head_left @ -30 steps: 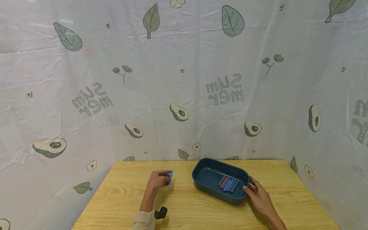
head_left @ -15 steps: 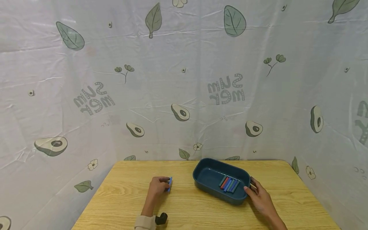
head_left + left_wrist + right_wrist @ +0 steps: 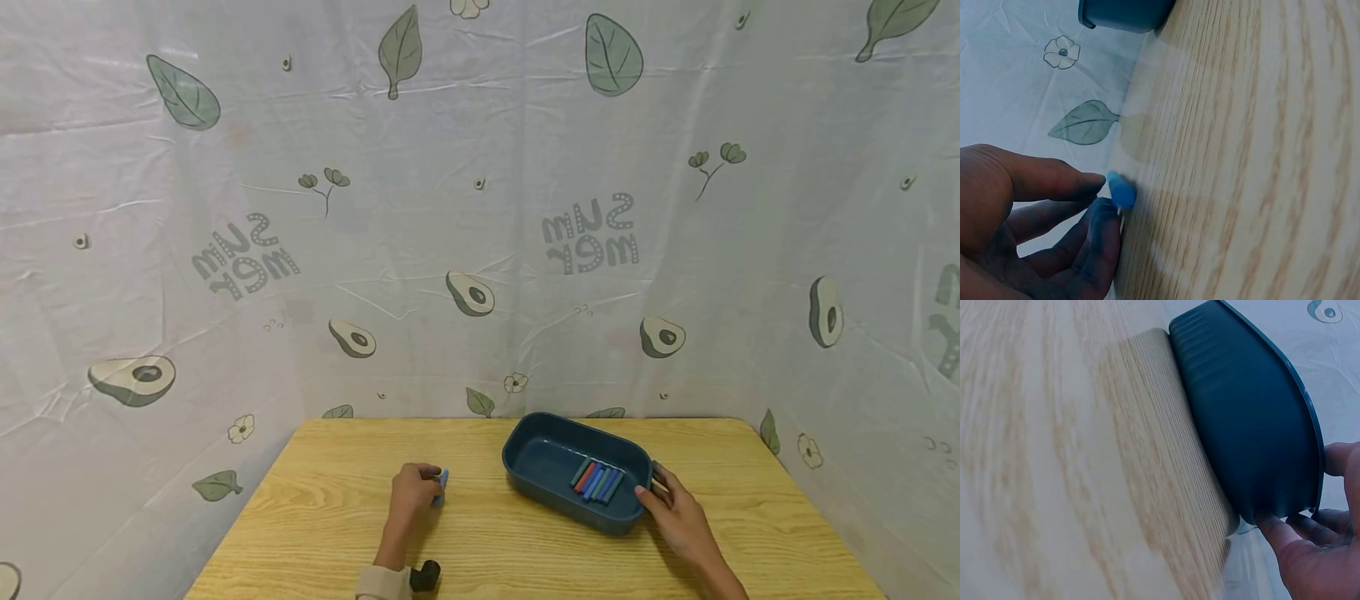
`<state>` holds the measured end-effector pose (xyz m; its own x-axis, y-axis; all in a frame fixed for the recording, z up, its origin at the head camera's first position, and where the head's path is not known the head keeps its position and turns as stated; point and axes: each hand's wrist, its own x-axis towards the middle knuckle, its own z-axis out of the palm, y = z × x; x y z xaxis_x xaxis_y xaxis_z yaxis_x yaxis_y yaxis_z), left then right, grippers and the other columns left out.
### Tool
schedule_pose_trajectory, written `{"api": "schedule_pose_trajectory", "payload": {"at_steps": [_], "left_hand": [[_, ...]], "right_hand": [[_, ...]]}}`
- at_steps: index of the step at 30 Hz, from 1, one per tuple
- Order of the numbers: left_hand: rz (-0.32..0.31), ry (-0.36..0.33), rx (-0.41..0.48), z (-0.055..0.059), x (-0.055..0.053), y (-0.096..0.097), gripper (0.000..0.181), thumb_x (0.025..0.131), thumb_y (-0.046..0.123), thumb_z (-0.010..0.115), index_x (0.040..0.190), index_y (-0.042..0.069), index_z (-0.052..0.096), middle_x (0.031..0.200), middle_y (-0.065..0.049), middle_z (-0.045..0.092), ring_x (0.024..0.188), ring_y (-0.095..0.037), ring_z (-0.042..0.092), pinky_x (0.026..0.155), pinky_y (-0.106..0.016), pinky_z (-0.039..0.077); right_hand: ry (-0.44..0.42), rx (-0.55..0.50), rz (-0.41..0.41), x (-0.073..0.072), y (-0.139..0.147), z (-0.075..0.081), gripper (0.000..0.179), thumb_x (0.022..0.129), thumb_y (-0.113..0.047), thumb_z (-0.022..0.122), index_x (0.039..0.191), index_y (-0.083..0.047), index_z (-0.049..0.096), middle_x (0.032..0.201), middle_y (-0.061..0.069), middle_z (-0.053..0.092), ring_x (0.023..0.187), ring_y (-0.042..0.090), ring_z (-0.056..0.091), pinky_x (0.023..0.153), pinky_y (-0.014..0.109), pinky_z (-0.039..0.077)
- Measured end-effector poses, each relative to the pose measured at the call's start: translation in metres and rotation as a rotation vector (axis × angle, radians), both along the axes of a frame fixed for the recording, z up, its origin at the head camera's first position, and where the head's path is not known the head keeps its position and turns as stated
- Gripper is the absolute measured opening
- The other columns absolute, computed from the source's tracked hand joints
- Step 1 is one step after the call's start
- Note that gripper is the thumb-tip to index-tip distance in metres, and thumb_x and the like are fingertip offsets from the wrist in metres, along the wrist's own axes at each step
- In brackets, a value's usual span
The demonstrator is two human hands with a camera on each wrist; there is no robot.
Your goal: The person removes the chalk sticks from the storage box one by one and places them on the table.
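My left hand (image 3: 411,497) is low at the table's left middle, pinching a short, round blue stick (image 3: 442,486) between thumb and fingers. In the left wrist view, the fingertips are right at the blue stick (image 3: 1122,191), which lies close over the wood and looks blurred. A dark teal, rounded rectangular bin (image 3: 536,493) stands to the right. My right hand (image 3: 678,512) grips its right end, with fingers around the corner. Inside, several similar sticks (image 3: 596,481) in green, red and blue lie side by side toward the right.
The light wood table (image 3: 480,554) runs back to a printed white sheet (image 3: 420,233), which also hangs along both sides. A black camera mount (image 3: 425,575) sticks out from the left wrist by the cuff.
My left hand has come down and slightly toward me with the blue stick, lowering it to the table. My right hand and the bin have stayed in place.
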<state>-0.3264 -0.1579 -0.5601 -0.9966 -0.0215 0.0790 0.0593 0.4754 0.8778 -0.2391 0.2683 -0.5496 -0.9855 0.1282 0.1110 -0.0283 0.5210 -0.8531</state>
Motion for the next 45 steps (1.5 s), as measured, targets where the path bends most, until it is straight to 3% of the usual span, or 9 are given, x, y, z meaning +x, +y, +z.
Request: {"api": "schedule_pose_trajectory", "payload": {"at_steps": [5, 10, 17, 23, 31, 35, 38, 45], "left_hand": [[-0.009, 0.013, 0.007, 0.002, 0.002, 0.0, 0.035, 0.077, -0.005, 0.066, 0.112, -0.011, 0.069, 0.096, -0.021, 0.073, 0.08, -0.023, 0.07, 0.063, -0.032, 0.057], [-0.008, 0.017, 0.01, 0.003, 0.002, 0.0, 0.035, 0.079, -0.002, 0.069, 0.113, -0.01, 0.069, 0.096, -0.018, 0.073, 0.081, -0.023, 0.07, 0.063, -0.032, 0.057], [-0.014, 0.012, 0.025, 0.004, 0.003, 0.002, 0.036, 0.081, -0.001, 0.071, 0.115, -0.011, 0.068, 0.098, -0.02, 0.072, 0.084, -0.025, 0.069, 0.066, -0.034, 0.058], [-0.02, 0.019, 0.02, 0.005, 0.004, 0.001, 0.034, 0.083, 0.001, 0.07, 0.116, -0.01, 0.068, 0.099, -0.02, 0.072, 0.085, -0.026, 0.07, 0.067, -0.035, 0.058], [-0.061, 0.002, 0.038, 0.007, 0.0, 0.002, 0.036, 0.088, 0.004, 0.069, 0.121, -0.009, 0.066, 0.102, -0.019, 0.071, 0.078, -0.027, 0.069, 0.063, -0.037, 0.057], [-0.1, 0.046, -0.01, 0.012, -0.005, 0.004, 0.038, 0.089, 0.008, 0.071, 0.123, -0.006, 0.066, 0.108, -0.021, 0.07, 0.08, -0.027, 0.069, 0.063, -0.036, 0.057], [-0.122, 0.089, -0.062, 0.018, -0.009, 0.007, 0.039, 0.088, 0.013, 0.072, 0.123, -0.004, 0.067, 0.113, -0.023, 0.07, 0.087, -0.028, 0.07, 0.068, -0.037, 0.058], [-0.206, 0.139, -0.095, 0.035, -0.016, 0.023, 0.04, 0.09, 0.017, 0.073, 0.126, 0.001, 0.067, 0.122, -0.025, 0.066, 0.105, -0.04, 0.067, 0.078, -0.042, 0.059]], "right_hand": [[-0.006, -0.006, 0.003, 0.0, 0.0, 0.001, 0.074, 0.103, -0.041, 0.053, 0.157, 0.0, 0.022, 0.155, 0.03, 0.033, 0.137, 0.043, 0.043, 0.104, 0.044, 0.047], [0.012, 0.014, -0.003, 0.0, 0.0, 0.002, 0.073, 0.103, -0.04, 0.053, 0.156, 0.0, 0.024, 0.153, 0.03, 0.035, 0.135, 0.042, 0.045, 0.098, 0.028, 0.051], [0.024, 0.022, -0.001, 0.002, 0.0, 0.002, 0.073, 0.103, -0.039, 0.053, 0.155, 0.002, 0.025, 0.153, 0.031, 0.036, 0.134, 0.043, 0.046, 0.097, 0.028, 0.052], [0.023, 0.013, -0.005, 0.0, 0.001, 0.002, 0.072, 0.103, -0.039, 0.054, 0.156, 0.001, 0.025, 0.153, 0.03, 0.036, 0.134, 0.042, 0.046, 0.094, 0.018, 0.05], [0.015, 0.009, -0.004, 0.001, 0.0, 0.003, 0.072, 0.103, -0.039, 0.054, 0.156, 0.001, 0.025, 0.153, 0.03, 0.035, 0.135, 0.043, 0.046, 0.099, 0.033, 0.051], [0.008, 0.002, -0.005, -0.001, 0.0, 0.003, 0.072, 0.103, -0.04, 0.053, 0.156, 0.0, 0.025, 0.154, 0.03, 0.035, 0.135, 0.043, 0.045, 0.102, 0.041, 0.049], [0.008, -0.009, -0.002, -0.001, 0.0, 0.002, 0.073, 0.103, -0.04, 0.053, 0.156, 0.0, 0.024, 0.154, 0.03, 0.034, 0.136, 0.043, 0.045, 0.103, 0.044, 0.047], [-0.022, -0.017, -0.008, 0.0, 0.0, 0.0, 0.075, 0.102, -0.042, 0.054, 0.156, 0.0, 0.023, 0.155, 0.029, 0.033, 0.137, 0.042, 0.044, 0.105, 0.045, 0.045]]}}
